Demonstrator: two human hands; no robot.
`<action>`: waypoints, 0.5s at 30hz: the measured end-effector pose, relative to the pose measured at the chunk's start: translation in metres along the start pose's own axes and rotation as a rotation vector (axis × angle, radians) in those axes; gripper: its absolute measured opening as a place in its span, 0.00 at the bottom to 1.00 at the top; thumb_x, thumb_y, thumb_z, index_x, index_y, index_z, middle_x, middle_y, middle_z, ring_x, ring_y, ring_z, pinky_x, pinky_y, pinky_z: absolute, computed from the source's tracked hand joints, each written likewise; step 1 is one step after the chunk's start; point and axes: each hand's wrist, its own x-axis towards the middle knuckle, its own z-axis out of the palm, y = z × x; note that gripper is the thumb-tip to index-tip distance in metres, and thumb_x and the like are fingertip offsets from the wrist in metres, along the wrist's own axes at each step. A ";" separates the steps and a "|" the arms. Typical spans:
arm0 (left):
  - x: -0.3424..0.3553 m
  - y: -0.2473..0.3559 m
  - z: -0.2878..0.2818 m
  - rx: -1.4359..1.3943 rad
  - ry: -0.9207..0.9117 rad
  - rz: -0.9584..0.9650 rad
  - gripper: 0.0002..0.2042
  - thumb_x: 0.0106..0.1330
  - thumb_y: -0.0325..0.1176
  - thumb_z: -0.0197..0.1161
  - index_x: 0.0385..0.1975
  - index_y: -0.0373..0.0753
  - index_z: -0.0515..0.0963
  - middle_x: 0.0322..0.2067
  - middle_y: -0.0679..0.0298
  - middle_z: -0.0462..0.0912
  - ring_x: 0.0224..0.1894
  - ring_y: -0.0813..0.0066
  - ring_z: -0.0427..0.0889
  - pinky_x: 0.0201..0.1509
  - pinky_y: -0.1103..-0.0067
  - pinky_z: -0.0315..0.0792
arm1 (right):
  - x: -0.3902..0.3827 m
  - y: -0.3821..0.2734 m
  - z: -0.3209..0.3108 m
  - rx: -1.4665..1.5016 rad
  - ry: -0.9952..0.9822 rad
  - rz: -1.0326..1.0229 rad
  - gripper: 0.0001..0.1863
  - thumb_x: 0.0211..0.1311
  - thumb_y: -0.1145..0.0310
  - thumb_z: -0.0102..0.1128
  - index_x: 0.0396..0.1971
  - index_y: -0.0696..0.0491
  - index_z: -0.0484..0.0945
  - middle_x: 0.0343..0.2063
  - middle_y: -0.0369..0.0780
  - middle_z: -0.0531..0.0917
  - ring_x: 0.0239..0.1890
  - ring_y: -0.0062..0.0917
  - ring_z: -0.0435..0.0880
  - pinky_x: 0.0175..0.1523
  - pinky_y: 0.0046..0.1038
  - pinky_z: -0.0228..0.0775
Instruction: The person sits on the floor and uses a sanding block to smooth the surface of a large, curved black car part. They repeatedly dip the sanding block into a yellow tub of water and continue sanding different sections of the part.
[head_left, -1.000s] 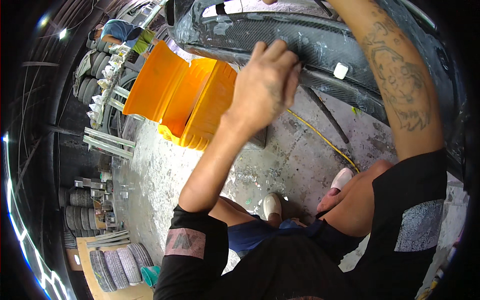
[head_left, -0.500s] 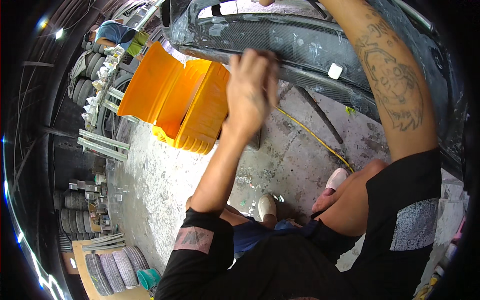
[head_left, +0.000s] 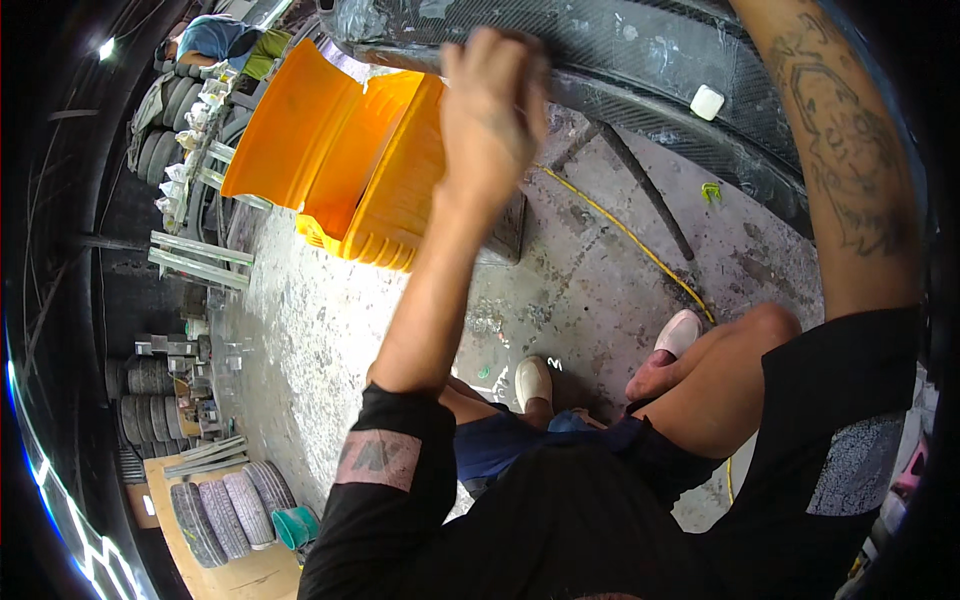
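A large dark car body panel with a woven carbon-like surface (head_left: 640, 75), scuffed with pale marks, spans the top of the view. My left hand (head_left: 488, 115) is at its lower edge, blurred, with the fingers curled. Something dark shows beside the fingers, but I cannot make out what it is. Reaching up past the right side of the panel, my tattooed right forearm (head_left: 840, 140) runs out at the top edge, so that hand is hidden. A small white rounded case (head_left: 707, 102) lies on the panel between my arms.
Left of my left hand stands a yellow plastic bin (head_left: 400, 190) with its lid open. A dark stand leg (head_left: 650, 195) and a yellow hose (head_left: 625, 230) cross the stained floor. Stacked tyres (head_left: 235, 510) stand lower left. Another person (head_left: 215, 42) bends over at the upper left.
The panel, bin and floor sit higher in the picture. My left hand is still at the panel's lower edge. A fingertip at the top edge before has gone out of view.
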 end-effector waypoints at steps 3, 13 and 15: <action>-0.003 0.026 -0.009 -0.269 -0.050 0.129 0.06 0.63 0.24 0.65 0.38 0.37 0.80 0.42 0.60 0.81 0.45 0.54 0.77 0.49 0.65 0.69 | -0.001 0.007 0.002 -0.015 0.000 0.011 0.46 0.48 0.50 0.75 0.70 0.48 0.71 0.60 0.48 0.81 0.60 0.39 0.82 0.64 0.36 0.74; 0.005 -0.013 -0.005 -0.174 -0.008 0.127 0.07 0.62 0.24 0.67 0.39 0.38 0.81 0.40 0.61 0.83 0.42 0.58 0.77 0.48 0.65 0.66 | 0.006 0.005 0.002 -0.012 0.017 -0.019 0.47 0.48 0.49 0.75 0.70 0.49 0.71 0.60 0.49 0.81 0.60 0.40 0.82 0.64 0.36 0.73; 0.001 -0.018 0.002 -0.043 0.054 0.026 0.05 0.64 0.24 0.66 0.38 0.37 0.81 0.37 0.59 0.83 0.40 0.57 0.77 0.48 0.65 0.66 | 0.014 0.007 0.005 -0.014 0.011 -0.025 0.47 0.48 0.49 0.75 0.70 0.49 0.71 0.60 0.49 0.81 0.60 0.40 0.82 0.64 0.36 0.73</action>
